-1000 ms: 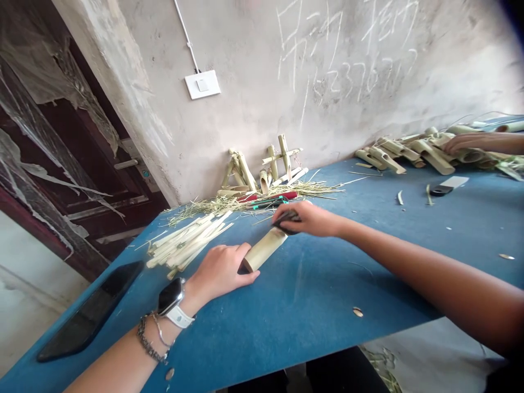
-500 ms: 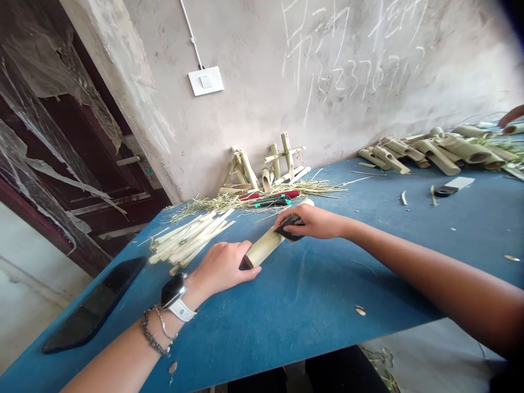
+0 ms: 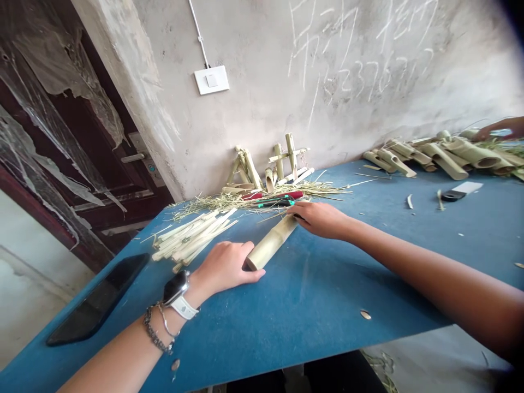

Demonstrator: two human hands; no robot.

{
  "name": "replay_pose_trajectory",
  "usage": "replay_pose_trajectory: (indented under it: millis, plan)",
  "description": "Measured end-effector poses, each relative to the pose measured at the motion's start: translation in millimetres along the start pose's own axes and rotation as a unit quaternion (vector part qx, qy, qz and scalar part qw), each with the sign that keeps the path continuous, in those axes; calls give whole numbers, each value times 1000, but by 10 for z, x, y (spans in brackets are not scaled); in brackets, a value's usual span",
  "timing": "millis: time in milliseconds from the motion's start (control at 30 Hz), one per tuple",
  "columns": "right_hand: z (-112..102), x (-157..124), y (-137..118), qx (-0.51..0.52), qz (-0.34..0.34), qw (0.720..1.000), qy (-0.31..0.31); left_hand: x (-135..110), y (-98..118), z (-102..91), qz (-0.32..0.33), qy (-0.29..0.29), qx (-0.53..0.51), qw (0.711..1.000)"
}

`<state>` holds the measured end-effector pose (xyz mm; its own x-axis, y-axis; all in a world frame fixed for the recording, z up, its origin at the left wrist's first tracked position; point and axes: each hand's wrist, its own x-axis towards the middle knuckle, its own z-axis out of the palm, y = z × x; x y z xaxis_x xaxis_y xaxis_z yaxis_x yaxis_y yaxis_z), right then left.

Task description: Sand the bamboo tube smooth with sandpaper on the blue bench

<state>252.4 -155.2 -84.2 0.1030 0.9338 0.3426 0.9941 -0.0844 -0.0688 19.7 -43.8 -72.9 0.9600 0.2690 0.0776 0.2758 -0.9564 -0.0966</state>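
Tube: a pale bamboo tube (image 3: 271, 244) lies slantwise on the blue surface (image 3: 311, 295), smooth and faintly ribbed at a node, its near end dark and hollow-looking.
Left hand: here's the left hand (image 3: 224, 267), palm down on the near end, fingers together and pressing over the rind.
Right hand: the right hand (image 3: 321, 220) curls over the far end, fingers closed, pinching something dark that's too hidden to name.
Arms: both reach forward, a smartwatch (image 3: 176, 288) and chain bracelets (image 3: 155, 335) on the left wrist.
Nearby: split bamboo strips (image 3: 190, 237) sit just left of the tube; dry straw (image 3: 213, 204) and a green-handled utility knife (image 3: 275, 202) lie beyond.
Further off: a black phone (image 3: 98, 300) near the edge; cut bamboo pieces (image 3: 444, 158) far right, another person's hand (image 3: 497, 128) above them.
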Motion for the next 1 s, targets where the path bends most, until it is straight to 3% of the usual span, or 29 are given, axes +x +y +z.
replay_pose_trajectory:
  millis: [100,200,300,367,433,533,633,700,867,1000]
  plan:
    - [-54,-21,-85,103,-64,993,12,1,-6,-4,6,10,3,1000]
    - [-81,-6,73,161,-8,986,45,0,-7,-2,8,9,6,1000]
    - [-71,25,241,134,54,987,66,-4,-3,8,13,10,11,1000]
    - [-54,31,215,120,52,988,78,-6,0,14,15,11,15,1000]
    - [-35,19,59,109,-2,992,68,-8,3,15,14,12,15,1000]
    - [-24,-24,-235,118,-135,984,21,-9,12,11,16,15,17,1000]
    - [-38,-41,-286,160,-203,966,-6,-6,23,7,18,13,11,1000]
    - [-28,-24,-137,150,-185,971,-10,-3,26,8,18,5,-3,1000]
    - [105,22,224,49,-36,998,12,-4,13,19,13,-3,-13,1000]
    - [78,-24,61,108,-108,988,-20,-9,8,15,15,-3,-16,1000]
